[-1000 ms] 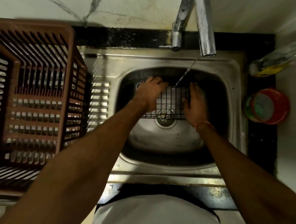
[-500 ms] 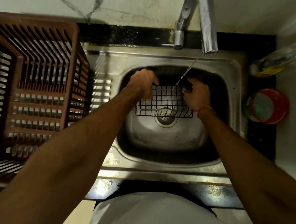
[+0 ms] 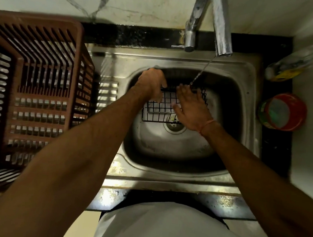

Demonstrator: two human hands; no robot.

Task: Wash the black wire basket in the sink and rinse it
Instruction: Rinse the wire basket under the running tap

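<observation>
The black wire basket (image 3: 162,107) sits tilted in the sink (image 3: 246,98) under a thin stream; left hand (image 3: 151,84) grips its far edge, right hand (image 3: 191,108) lies flat, fingers straight. With 1 wet hand gripping, it could slip and clatter

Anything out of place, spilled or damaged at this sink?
Nothing stands out. The black wire basket sits in the sink under a thin stream from the tap; the left hand grips its rim, the right hand lies flat on it.
</observation>
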